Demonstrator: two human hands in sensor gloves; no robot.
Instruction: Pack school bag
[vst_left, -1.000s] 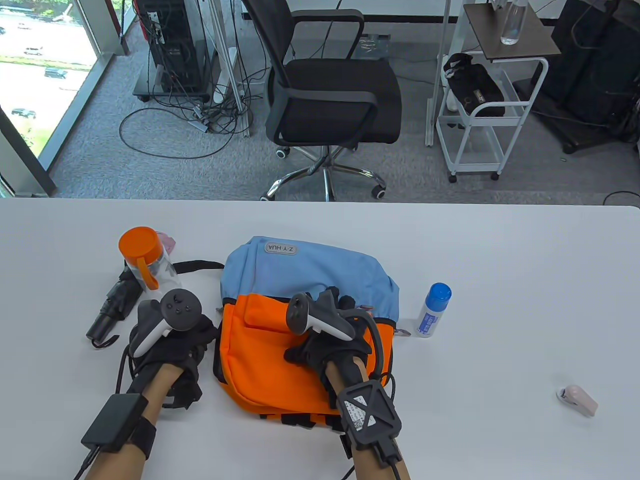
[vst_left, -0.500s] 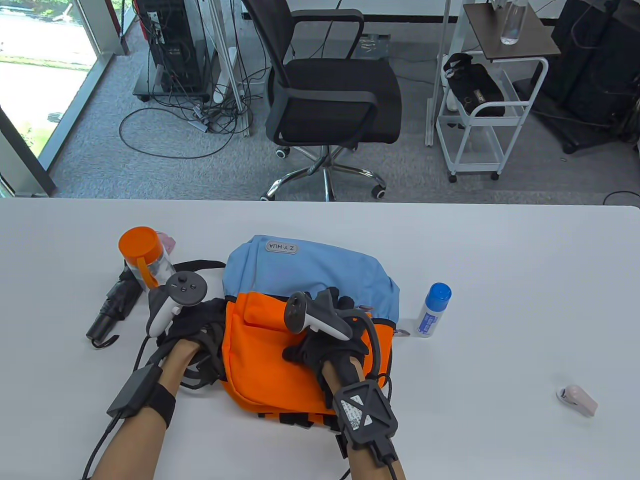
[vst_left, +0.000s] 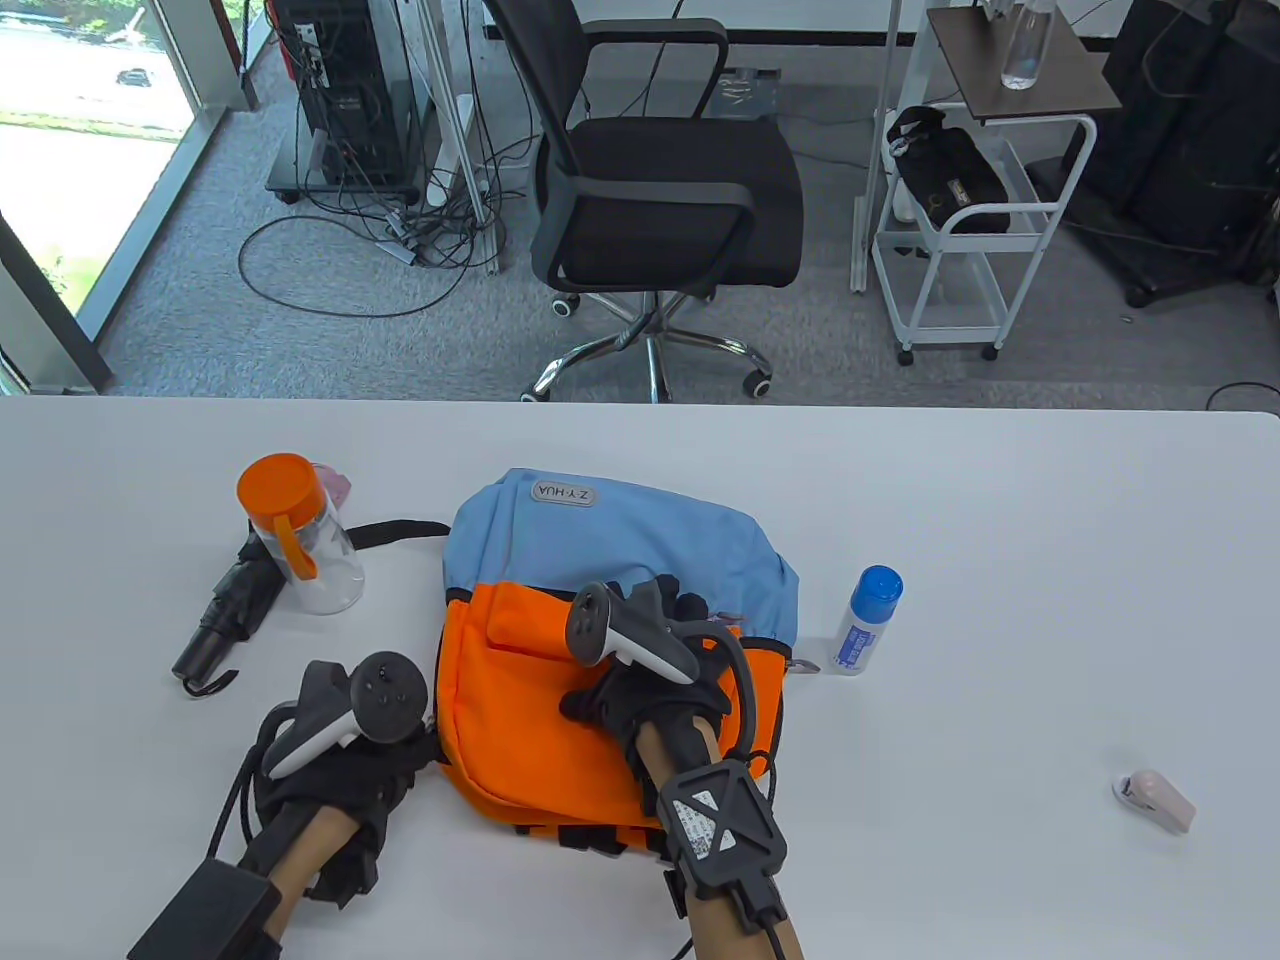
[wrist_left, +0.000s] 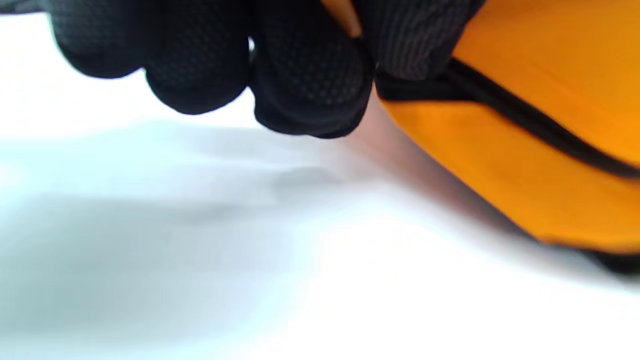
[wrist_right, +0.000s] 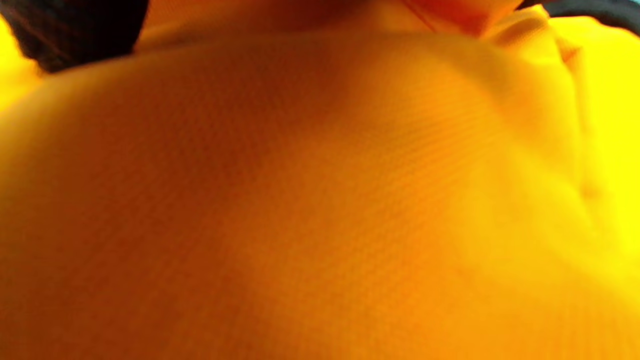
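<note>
Right hand is pressed palm-down on orange-and-blue fabric backpack, finger state unclear; left hand fingers are curled, pinching its orange edge.

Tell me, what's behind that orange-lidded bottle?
Behind the orange-lidded bottle a small pink thing peeks out, mostly covered. Beside the bottle lies a folded black umbrella, its upper end hidden by the bottle.

Both hands, left and right, wear black dotted gloves under white-and-black trackers; forearms are bare, with black wrist boxes and cables.
</note>
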